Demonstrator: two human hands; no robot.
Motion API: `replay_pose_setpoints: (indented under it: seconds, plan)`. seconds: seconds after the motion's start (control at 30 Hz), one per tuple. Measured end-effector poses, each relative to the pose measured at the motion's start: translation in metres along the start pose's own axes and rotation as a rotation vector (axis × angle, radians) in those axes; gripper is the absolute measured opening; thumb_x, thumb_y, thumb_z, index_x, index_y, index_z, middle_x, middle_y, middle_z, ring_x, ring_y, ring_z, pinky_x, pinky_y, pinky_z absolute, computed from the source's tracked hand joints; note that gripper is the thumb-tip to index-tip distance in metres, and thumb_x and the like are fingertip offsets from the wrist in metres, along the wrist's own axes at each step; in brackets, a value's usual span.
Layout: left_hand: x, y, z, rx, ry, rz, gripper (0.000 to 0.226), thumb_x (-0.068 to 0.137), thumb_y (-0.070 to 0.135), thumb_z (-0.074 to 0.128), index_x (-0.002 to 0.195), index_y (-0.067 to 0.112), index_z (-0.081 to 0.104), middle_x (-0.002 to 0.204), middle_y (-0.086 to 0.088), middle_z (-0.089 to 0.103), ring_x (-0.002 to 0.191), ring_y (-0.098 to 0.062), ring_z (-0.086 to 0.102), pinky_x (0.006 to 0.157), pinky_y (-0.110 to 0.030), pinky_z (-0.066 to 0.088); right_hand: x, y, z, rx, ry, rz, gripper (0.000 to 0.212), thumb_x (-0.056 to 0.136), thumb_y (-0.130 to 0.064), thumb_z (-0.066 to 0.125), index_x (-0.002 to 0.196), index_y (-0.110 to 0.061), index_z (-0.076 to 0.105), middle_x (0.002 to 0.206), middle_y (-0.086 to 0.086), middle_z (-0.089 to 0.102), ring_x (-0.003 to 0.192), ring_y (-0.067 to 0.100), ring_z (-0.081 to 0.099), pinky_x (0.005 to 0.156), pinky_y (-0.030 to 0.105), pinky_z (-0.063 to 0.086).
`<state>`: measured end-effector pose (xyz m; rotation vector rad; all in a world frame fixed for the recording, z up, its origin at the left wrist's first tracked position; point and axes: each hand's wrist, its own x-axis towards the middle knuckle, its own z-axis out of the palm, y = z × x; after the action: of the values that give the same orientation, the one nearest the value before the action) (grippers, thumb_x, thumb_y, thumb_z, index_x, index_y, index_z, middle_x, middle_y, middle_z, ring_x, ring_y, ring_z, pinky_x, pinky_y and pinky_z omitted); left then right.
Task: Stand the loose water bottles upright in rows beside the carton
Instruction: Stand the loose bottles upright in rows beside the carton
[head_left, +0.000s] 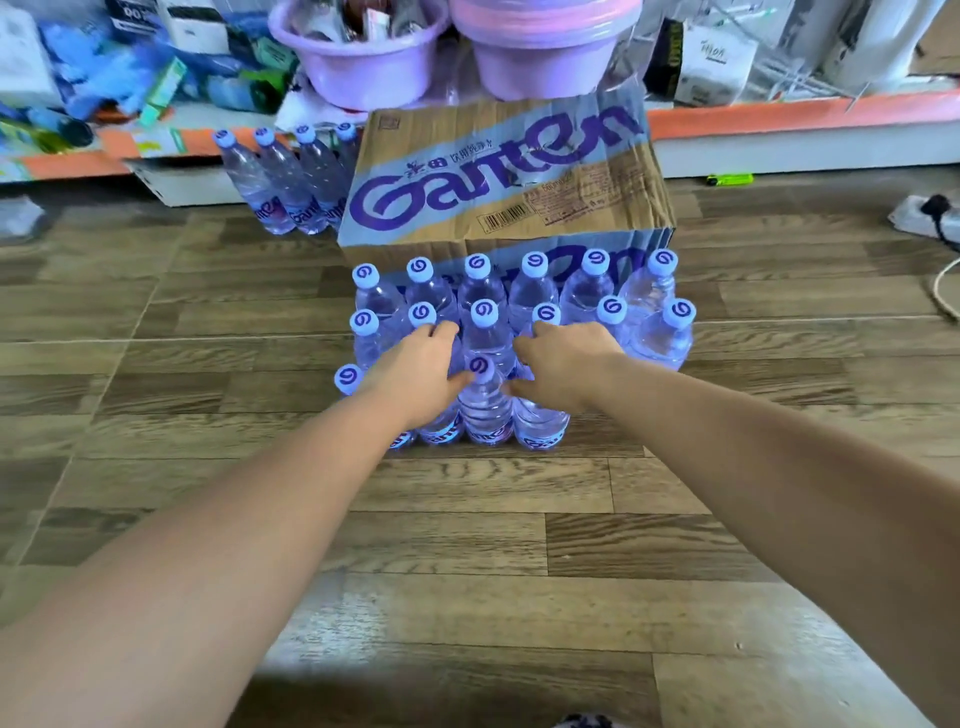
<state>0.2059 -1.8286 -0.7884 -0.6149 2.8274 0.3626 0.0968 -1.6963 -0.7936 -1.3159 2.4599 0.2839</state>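
One front-row bottle (441, 428) gripped under left hand (415, 371), second bottle (540, 428) under right hand (563, 364).

Water bottles (485, 405) 20 (two caps hidden); carton (498, 171) 1; purple basins (358, 57) 2.

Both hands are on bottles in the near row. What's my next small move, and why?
Likely release both. The left hand grips the near row's second bottle, the right hand its fourth bottle; both stand upright, snug against the third bottle between them. The row ends there, with bare floor to its right, so the next bottle goes there.
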Motion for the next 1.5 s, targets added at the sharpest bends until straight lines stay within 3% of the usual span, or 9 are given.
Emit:
replay_pose_setpoints:
  seconds: [0.2,0.57,0.7,0.9,1.03,1.13,1.2,1.27,1.5]
  plan:
    - [0.008,-0.074,-0.064,-0.044,0.151,-0.115,0.019,0.090,0.019,0.050,0.106,0.011,0.059,0.111,-0.011,0.056,0.105,-0.033,0.057,0.085,-0.041,0.049,0.038,-0.022,-0.076,0.063,0.184,-0.067,0.045,0.100,-0.046,0.030,0.127,-0.013,0.047,0.136,0.008,0.045,0.111,0.032,0.056,0.068,0.036,0.039]
    - [0.144,-0.289,-0.128,-0.009,0.105,-0.255,0.035,0.090,0.021,0.053,0.124,0.013,0.053,0.122,-0.015,0.055,0.112,-0.035,0.057,0.097,-0.040,0.047,0.245,-0.101,-0.139,0.201,0.230,-0.045,0.037,0.099,-0.038,0.038,0.122,-0.011,0.049,0.128,0.011,0.047,0.120,0.032,0.048,0.087,0.042,0.047]
    - [0.216,-0.333,-0.134,0.010,0.127,-0.157,0.038,0.090,0.021,0.053,0.127,0.014,0.050,0.126,-0.016,0.054,0.116,-0.037,0.055,0.096,-0.044,0.047,0.322,-0.105,-0.149,0.212,0.275,0.030,0.036,0.098,-0.034,0.043,0.124,-0.010,0.048,0.132,0.014,0.043,0.123,0.034,0.044,0.093,0.042,0.045]
    - [0.324,-0.327,-0.137,0.223,0.251,-0.037,0.039,0.093,0.017,0.052,0.130,0.010,0.043,0.133,-0.011,0.048,0.118,-0.035,0.052,0.082,-0.043,0.048,0.415,-0.107,-0.162,0.152,0.282,0.140,0.041,0.099,-0.028,0.044,0.132,-0.005,0.041,0.136,0.020,0.037,0.126,0.038,0.041,0.098,0.043,0.041]
    - [0.382,-0.320,-0.127,0.124,0.106,0.090,0.065,0.092,0.006,0.049,0.149,0.023,0.022,0.154,-0.005,0.028,0.124,-0.036,0.048,0.082,-0.040,0.046,0.452,-0.104,-0.155,-0.075,0.276,0.124,0.056,0.095,-0.021,0.049,0.145,-0.008,0.027,0.138,0.019,0.040,0.130,0.037,0.036,0.103,0.043,0.037]
    - [0.396,-0.319,-0.117,0.139,0.150,0.138,0.037,0.092,0.008,0.051,0.128,0.010,0.045,0.130,-0.014,0.046,0.102,-0.037,0.056,0.066,-0.037,0.039,0.468,-0.106,-0.154,-0.204,0.285,0.131,0.051,0.095,-0.025,0.051,0.141,-0.008,0.035,0.136,0.016,0.042,0.123,0.036,0.044,0.096,0.042,0.040]
    - [0.391,-0.319,-0.116,0.198,0.193,0.163,0.024,0.087,0.002,0.055,0.111,0.003,0.050,0.117,-0.018,0.048,0.096,-0.039,0.056,0.063,-0.036,0.034,0.476,-0.110,-0.152,-0.070,0.254,0.180,0.036,0.095,-0.019,0.053,0.128,-0.007,0.045,0.131,0.015,0.038,0.108,0.040,0.053,0.074,0.042,0.043]
    - [0.383,-0.322,-0.116,0.219,0.181,0.175,0.022,0.084,0.003,0.059,0.105,0.002,0.055,0.114,-0.018,0.051,0.099,-0.039,0.057,0.065,-0.038,0.039,0.479,-0.115,-0.150,0.072,0.273,0.204,0.027,0.093,-0.011,0.054,0.120,-0.007,0.049,0.127,0.016,0.036,0.100,0.042,0.058,0.066,0.037,0.041]
    - [0.336,-0.316,-0.114,0.319,0.066,0.118,0.033,0.084,-0.007,0.053,0.117,-0.002,0.051,0.122,-0.019,0.052,0.111,-0.037,0.059,0.082,-0.041,0.049,0.437,-0.139,-0.138,0.417,0.301,0.231,0.026,0.085,-0.011,0.060,0.111,-0.011,0.061,0.125,0.017,0.043,0.098,0.039,0.060,0.080,0.033,0.048]
